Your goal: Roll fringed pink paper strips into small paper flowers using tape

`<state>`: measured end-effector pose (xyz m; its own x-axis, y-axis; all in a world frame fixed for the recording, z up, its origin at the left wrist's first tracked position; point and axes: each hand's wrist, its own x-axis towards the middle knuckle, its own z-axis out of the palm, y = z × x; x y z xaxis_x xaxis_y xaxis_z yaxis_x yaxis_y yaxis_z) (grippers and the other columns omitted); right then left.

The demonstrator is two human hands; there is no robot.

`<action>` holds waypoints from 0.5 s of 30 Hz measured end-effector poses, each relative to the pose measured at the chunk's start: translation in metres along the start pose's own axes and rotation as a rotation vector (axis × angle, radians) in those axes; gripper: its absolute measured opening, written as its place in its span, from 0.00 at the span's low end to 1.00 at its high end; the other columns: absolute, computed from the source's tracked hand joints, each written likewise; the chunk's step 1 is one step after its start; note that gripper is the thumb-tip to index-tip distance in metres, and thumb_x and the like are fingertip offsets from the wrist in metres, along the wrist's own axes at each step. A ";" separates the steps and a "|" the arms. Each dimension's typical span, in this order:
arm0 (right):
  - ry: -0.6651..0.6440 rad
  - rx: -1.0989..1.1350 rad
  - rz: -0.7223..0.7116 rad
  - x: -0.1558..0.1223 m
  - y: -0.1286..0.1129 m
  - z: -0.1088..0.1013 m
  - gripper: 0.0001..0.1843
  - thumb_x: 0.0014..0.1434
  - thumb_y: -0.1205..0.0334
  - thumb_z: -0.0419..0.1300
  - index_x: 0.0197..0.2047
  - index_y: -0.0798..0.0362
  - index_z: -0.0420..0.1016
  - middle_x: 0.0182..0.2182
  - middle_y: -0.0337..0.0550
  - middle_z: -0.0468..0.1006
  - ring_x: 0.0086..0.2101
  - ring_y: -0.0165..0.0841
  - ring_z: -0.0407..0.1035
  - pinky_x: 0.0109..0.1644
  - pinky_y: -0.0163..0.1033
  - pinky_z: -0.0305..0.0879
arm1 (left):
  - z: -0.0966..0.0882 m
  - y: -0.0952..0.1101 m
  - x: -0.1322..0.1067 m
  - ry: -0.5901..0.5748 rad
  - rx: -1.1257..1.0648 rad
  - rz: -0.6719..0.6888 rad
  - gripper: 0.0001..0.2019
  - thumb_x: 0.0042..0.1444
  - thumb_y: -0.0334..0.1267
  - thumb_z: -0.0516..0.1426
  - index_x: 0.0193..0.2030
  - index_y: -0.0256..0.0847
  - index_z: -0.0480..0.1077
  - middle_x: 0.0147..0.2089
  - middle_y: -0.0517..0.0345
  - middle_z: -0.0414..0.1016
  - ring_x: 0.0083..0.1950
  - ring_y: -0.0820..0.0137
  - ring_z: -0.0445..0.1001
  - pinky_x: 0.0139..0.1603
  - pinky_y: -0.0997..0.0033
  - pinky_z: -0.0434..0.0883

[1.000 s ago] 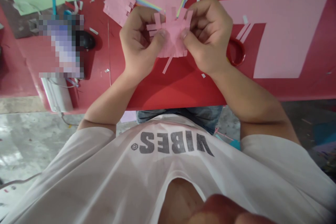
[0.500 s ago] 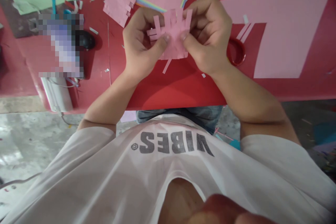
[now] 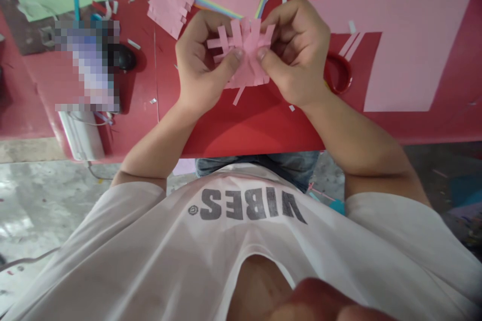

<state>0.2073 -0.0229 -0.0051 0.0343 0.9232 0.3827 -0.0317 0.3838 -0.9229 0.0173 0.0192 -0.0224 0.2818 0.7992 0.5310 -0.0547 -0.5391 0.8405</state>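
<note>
Being pinched by left hand and right hand alike, the pink paper-strip weave is being held between them above the red tabletop, loose ends being pointed forward and leftward

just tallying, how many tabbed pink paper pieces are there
2: one held piece between left hand and right hand, one loose piece lying beyond the left hand. Others may be hidden.

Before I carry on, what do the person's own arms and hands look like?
The left hand and right hand are gloveless, with no watch or bracelet showing at either wrist. Both forearms are uncovered. Loose, short white sleeves end near the elbows, part of a white shirt with dark "VIBES" lettering.
</note>
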 end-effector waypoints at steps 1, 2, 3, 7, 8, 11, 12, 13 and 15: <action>-0.002 -0.009 -0.002 0.000 -0.001 0.000 0.11 0.55 0.47 0.66 0.39 0.38 0.72 0.30 0.36 0.68 0.24 0.33 0.55 0.27 0.43 0.56 | 0.001 0.000 0.001 0.001 -0.005 0.016 0.14 0.57 0.47 0.69 0.45 0.45 0.72 0.37 0.59 0.70 0.32 0.74 0.63 0.34 0.70 0.66; -0.005 -0.012 -0.008 0.000 -0.001 0.000 0.11 0.55 0.47 0.65 0.39 0.38 0.71 0.30 0.36 0.68 0.24 0.33 0.55 0.26 0.42 0.54 | 0.002 0.001 0.001 0.026 -0.012 0.029 0.14 0.58 0.47 0.68 0.46 0.46 0.73 0.38 0.58 0.71 0.33 0.74 0.65 0.35 0.70 0.66; -0.003 -0.008 -0.013 -0.001 -0.002 0.001 0.11 0.56 0.48 0.65 0.39 0.38 0.71 0.30 0.36 0.68 0.25 0.33 0.55 0.27 0.42 0.53 | 0.003 0.003 0.002 0.051 -0.016 0.038 0.15 0.59 0.48 0.67 0.48 0.47 0.73 0.40 0.57 0.72 0.35 0.73 0.67 0.35 0.70 0.67; 0.034 0.033 -0.051 0.001 -0.004 0.001 0.10 0.57 0.50 0.65 0.40 0.40 0.71 0.32 0.36 0.68 0.28 0.33 0.59 0.28 0.42 0.50 | 0.005 0.010 0.004 0.141 -0.032 0.013 0.16 0.62 0.52 0.64 0.49 0.45 0.75 0.45 0.54 0.73 0.43 0.69 0.72 0.37 0.71 0.68; 0.043 0.040 -0.060 0.002 -0.005 0.001 0.09 0.57 0.51 0.65 0.40 0.40 0.71 0.32 0.37 0.68 0.28 0.34 0.60 0.28 0.42 0.50 | 0.003 0.010 0.004 0.153 -0.037 0.007 0.17 0.63 0.53 0.63 0.49 0.43 0.75 0.45 0.53 0.74 0.43 0.69 0.72 0.38 0.71 0.69; 0.060 0.035 -0.049 0.003 -0.009 0.001 0.08 0.57 0.53 0.66 0.39 0.40 0.71 0.32 0.37 0.69 0.29 0.34 0.60 0.29 0.43 0.51 | -0.004 0.008 0.006 0.067 -0.042 0.070 0.15 0.62 0.50 0.65 0.48 0.41 0.76 0.41 0.54 0.74 0.38 0.72 0.71 0.34 0.72 0.69; 0.059 0.022 -0.037 0.003 -0.011 0.000 0.08 0.57 0.54 0.66 0.39 0.40 0.71 0.32 0.37 0.69 0.29 0.35 0.60 0.29 0.43 0.53 | -0.006 0.008 0.007 0.053 -0.022 0.072 0.15 0.63 0.49 0.64 0.49 0.41 0.76 0.41 0.54 0.74 0.38 0.72 0.71 0.36 0.71 0.70; 0.062 0.006 -0.028 0.003 -0.012 0.000 0.08 0.57 0.53 0.65 0.38 0.39 0.70 0.32 0.37 0.69 0.30 0.35 0.60 0.29 0.43 0.54 | -0.007 0.009 0.007 0.071 -0.008 0.068 0.13 0.64 0.48 0.64 0.48 0.43 0.76 0.40 0.54 0.74 0.37 0.72 0.70 0.36 0.70 0.69; 0.065 -0.036 -0.018 0.003 -0.013 0.000 0.08 0.58 0.52 0.64 0.38 0.39 0.69 0.32 0.37 0.69 0.30 0.36 0.60 0.29 0.43 0.56 | -0.006 0.015 0.007 0.042 0.009 0.043 0.09 0.63 0.48 0.64 0.45 0.47 0.77 0.37 0.56 0.73 0.36 0.71 0.69 0.35 0.69 0.68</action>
<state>0.2073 -0.0252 0.0079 0.0998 0.9125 0.3968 0.0053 0.3983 -0.9172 0.0126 0.0185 -0.0054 0.2390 0.7857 0.5706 -0.0576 -0.5751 0.8161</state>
